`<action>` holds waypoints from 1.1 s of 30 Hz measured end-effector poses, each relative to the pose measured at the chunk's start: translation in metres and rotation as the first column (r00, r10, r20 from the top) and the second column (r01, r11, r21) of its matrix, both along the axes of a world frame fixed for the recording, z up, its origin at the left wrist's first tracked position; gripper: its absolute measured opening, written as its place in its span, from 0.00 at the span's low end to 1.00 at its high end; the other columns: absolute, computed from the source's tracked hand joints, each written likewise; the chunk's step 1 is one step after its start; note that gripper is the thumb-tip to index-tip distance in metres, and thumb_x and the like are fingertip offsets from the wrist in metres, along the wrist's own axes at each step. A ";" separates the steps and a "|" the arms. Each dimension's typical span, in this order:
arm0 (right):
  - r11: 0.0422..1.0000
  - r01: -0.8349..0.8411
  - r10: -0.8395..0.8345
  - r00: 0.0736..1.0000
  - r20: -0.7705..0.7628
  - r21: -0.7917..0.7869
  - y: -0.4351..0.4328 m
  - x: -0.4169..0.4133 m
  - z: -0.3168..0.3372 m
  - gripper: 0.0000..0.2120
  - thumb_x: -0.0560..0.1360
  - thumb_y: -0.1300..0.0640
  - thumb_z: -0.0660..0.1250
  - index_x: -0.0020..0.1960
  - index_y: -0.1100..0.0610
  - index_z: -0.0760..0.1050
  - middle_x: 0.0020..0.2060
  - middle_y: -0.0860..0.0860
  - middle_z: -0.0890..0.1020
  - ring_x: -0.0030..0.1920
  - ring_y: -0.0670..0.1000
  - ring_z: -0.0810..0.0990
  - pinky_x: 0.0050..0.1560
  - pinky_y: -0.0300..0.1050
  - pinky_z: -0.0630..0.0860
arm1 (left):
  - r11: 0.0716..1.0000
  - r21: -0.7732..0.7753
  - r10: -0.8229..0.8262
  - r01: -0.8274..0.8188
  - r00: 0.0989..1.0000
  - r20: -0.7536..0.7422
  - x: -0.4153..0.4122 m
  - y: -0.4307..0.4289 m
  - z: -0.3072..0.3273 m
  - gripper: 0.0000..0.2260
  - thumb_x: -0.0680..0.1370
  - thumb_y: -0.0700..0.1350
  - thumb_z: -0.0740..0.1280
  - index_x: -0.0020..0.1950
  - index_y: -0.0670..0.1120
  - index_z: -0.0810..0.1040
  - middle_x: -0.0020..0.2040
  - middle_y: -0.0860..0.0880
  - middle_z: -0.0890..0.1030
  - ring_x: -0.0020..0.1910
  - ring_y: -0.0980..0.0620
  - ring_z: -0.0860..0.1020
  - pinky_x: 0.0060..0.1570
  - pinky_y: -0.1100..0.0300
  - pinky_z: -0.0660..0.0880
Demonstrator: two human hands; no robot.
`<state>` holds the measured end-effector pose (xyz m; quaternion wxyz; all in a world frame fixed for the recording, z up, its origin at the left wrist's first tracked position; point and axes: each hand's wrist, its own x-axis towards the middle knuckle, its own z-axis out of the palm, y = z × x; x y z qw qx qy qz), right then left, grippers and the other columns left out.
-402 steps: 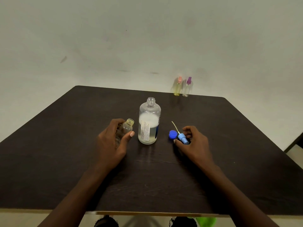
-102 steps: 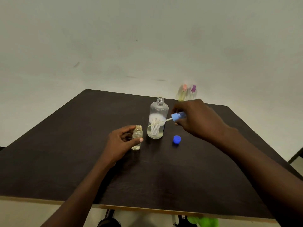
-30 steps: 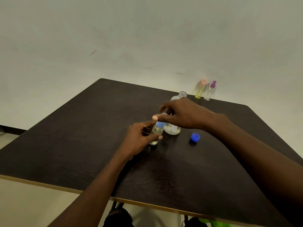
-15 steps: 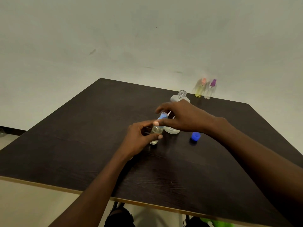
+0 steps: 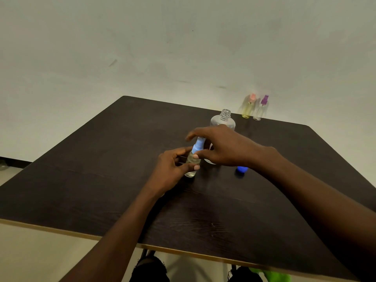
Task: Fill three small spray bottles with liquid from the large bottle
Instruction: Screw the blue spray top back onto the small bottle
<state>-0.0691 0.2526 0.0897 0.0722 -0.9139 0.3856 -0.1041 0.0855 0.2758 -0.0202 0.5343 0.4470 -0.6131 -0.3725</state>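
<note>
Just in front of the large bottle, on the dark table: small spray bottle upright, left hand fingers clamped round its body. Right hand fingers pinched on its blue spray head. Right of the large bottle's base, blue cap; behind, at the table's far edge, pink-topped spray bottle and purple-topped spray bottle.

A small clear bottle stands upright near the middle of the table, pale liquid low inside, a light-blue spray top on its neck. Just behind it stands the large clear bottle, uncapped. Its blue cap lies to the right. Two more small bottles, pink-topped and purple-topped, stand side by side at the far edge.
</note>
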 end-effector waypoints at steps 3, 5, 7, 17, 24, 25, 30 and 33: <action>1.000 -0.004 0.004 1.000 0.003 -0.011 0.001 0.003 0.000 0.08 0.74 0.60 0.68 0.53 0.54 0.81 0.46 0.47 0.84 0.48 0.44 0.79 0.46 0.32 0.72 | 1.000 0.008 0.013 -0.013 1.000 0.000 -0.002 -0.001 -0.001 0.16 0.69 0.34 0.75 0.52 0.51 0.83 0.45 0.51 0.86 0.44 0.59 0.83 0.47 0.63 0.77; 0.999 0.017 -0.017 1.000 -0.003 -0.039 -0.001 0.006 -0.002 0.07 0.73 0.61 0.68 0.50 0.55 0.81 0.45 0.48 0.85 0.47 0.46 0.81 0.47 0.35 0.75 | 0.999 0.000 0.039 -0.039 0.999 -0.003 -0.003 -0.001 -0.002 0.18 0.69 0.34 0.75 0.52 0.53 0.82 0.46 0.50 0.86 0.46 0.55 0.84 0.49 0.59 0.79; 0.996 0.026 -0.027 1.000 -0.012 -0.083 -0.004 0.009 -0.006 0.07 0.72 0.62 0.68 0.48 0.55 0.81 0.43 0.48 0.85 0.48 0.48 0.81 0.50 0.44 0.77 | 0.998 0.003 0.067 -0.067 0.998 -0.006 -0.003 -0.003 -0.002 0.18 0.68 0.34 0.76 0.53 0.52 0.83 0.47 0.47 0.86 0.48 0.49 0.84 0.52 0.53 0.80; 0.986 0.143 -0.130 0.982 0.136 -0.090 -0.007 0.013 -0.022 0.03 0.71 0.60 0.68 0.44 0.55 0.78 0.42 0.50 0.83 0.43 0.48 0.79 0.45 0.46 0.77 | 0.992 -0.017 0.127 -0.126 0.989 0.077 -0.005 -0.008 -0.002 0.16 0.66 0.36 0.78 0.49 0.52 0.82 0.38 0.56 0.82 0.38 0.58 0.80 0.45 0.57 0.78; 0.981 0.189 -0.176 0.962 0.206 -0.045 -0.002 0.013 -0.030 0.04 0.70 0.60 0.70 0.45 0.57 0.78 0.41 0.49 0.82 0.44 0.47 0.79 0.41 0.39 0.74 | 0.984 -0.084 0.167 -0.156 0.976 0.139 -0.007 -0.003 -0.003 0.16 0.65 0.37 0.78 0.45 0.55 0.81 0.33 0.62 0.80 0.33 0.65 0.77 0.38 0.69 0.72; 0.981 0.188 -0.176 0.963 0.205 -0.043 -0.001 0.013 -0.029 0.04 0.70 0.60 0.70 0.45 0.57 0.78 0.41 0.49 0.83 0.44 0.47 0.79 0.43 0.41 0.75 | 0.983 -0.086 0.173 -0.161 0.974 0.144 -0.008 -0.002 -0.003 0.16 0.65 0.37 0.78 0.44 0.56 0.80 0.33 0.63 0.80 0.33 0.66 0.77 0.37 0.71 0.72; 0.989 0.147 -0.142 0.974 0.179 -0.016 0.004 0.013 -0.025 0.03 0.73 0.59 0.69 0.46 0.56 0.79 0.42 0.49 0.83 0.43 0.46 0.79 0.45 0.41 0.76 | 0.983 -0.077 0.176 -0.169 0.979 0.100 -0.009 0.004 -0.004 0.17 0.66 0.37 0.78 0.45 0.57 0.80 0.36 0.57 0.82 0.36 0.63 0.80 0.39 0.68 0.76; 0.992 0.127 -0.123 0.981 0.151 -0.012 0.007 0.017 -0.020 0.10 0.74 0.53 0.70 0.53 0.55 0.75 0.41 0.44 0.80 0.43 0.45 0.76 0.43 0.37 0.71 | 0.981 -0.065 0.188 -0.183 0.979 0.081 -0.004 0.007 -0.004 0.14 0.66 0.38 0.78 0.47 0.50 0.83 0.38 0.54 0.84 0.39 0.59 0.82 0.42 0.63 0.78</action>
